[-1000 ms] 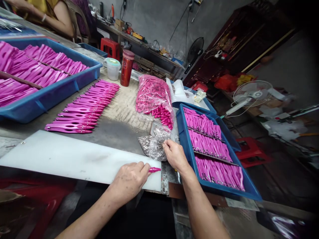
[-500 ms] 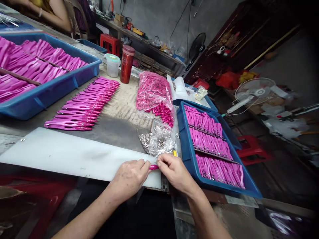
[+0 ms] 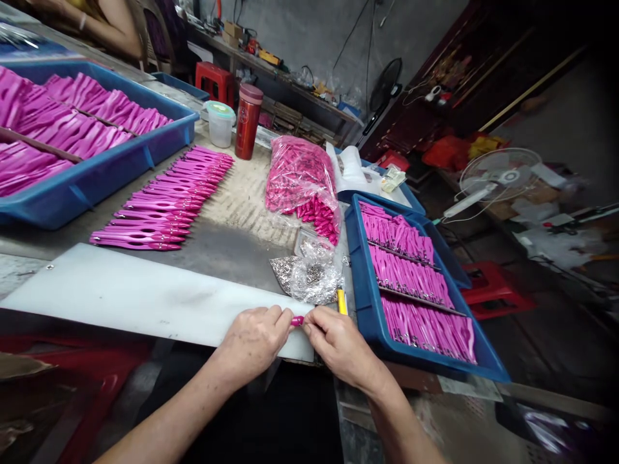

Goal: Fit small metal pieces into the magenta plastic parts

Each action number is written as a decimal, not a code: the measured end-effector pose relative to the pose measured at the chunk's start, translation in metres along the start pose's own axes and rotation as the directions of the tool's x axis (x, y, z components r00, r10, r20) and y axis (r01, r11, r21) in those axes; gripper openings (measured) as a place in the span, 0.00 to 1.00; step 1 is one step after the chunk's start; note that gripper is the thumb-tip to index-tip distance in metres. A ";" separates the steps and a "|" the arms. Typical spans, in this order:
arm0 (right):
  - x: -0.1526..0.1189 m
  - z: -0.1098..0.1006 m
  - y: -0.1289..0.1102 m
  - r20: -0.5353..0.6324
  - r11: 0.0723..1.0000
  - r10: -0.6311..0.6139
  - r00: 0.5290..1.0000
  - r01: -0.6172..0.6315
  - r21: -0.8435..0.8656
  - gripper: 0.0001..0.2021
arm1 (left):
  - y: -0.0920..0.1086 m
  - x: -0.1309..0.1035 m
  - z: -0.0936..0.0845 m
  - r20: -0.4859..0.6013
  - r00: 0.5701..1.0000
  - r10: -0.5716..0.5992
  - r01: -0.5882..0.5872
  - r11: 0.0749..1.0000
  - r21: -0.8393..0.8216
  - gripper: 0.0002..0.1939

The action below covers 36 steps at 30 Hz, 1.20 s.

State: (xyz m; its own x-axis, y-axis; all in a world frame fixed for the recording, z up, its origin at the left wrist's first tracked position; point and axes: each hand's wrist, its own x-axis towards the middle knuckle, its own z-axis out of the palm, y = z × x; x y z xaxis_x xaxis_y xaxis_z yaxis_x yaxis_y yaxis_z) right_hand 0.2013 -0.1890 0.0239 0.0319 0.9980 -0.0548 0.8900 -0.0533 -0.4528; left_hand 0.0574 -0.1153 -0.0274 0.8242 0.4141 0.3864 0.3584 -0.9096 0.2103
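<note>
My left hand (image 3: 256,338) is closed around a magenta pen-like piece (image 3: 296,320), and only a short dark-pink end shows beyond the fingers. At that end, the thumb and finger of my right hand (image 3: 336,341) are pinched together, touching its tip; any small part between them is hidden. Both hands are over the right end of a white board (image 3: 159,299). Just beyond them lies a clear plastic bag (image 3: 314,277) of tiny metal parts. A yellow-handled tool (image 3: 342,301) lies beside my right hand.
Finished-looking pink pens (image 3: 164,200) lie in a row. Blue trays of pink pieces stand left (image 3: 120,166) and right (image 3: 360,270). Behind are a bag of magenta tips (image 3: 300,174), a red flask (image 3: 248,122) and a lidded tub (image 3: 220,125). Another person's arm (image 3: 113,32) is far left.
My right hand has shifted slightly, its fingers closer over the tip, and more of the yellow handle shows. My left hand keeps its grip. The whole view has moved a little.
</note>
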 end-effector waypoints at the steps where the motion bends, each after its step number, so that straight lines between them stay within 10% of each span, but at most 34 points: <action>1: 0.000 0.000 0.000 0.007 1.000 0.000 1.000 0.000 -0.016 0.10 | 0.000 0.000 0.000 0.000 1.000 0.000 0.000 1.000 0.004 0.08; 10: 0.003 0.008 0.000 0.003 0.986 0.022 1.000 -0.022 -0.167 0.10 | 0.000 -0.002 0.003 0.036 0.999 0.013 -0.013 1.000 0.019 0.03; 36: 0.004 0.012 0.006 -0.088 0.977 0.195 0.977 -0.186 0.099 0.08 | 0.000 0.001 -0.001 0.047 0.999 -0.005 0.004 1.000 0.005 0.07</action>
State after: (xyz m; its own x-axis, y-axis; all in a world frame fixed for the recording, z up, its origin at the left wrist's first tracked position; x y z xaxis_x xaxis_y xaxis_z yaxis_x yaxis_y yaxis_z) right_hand 0.2018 -0.1859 0.0105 0.2445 0.9676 -0.0638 0.8188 -0.2412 -0.5210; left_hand 0.0576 -0.1151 -0.0261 0.8423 0.4162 0.3426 0.3642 -0.9079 0.2076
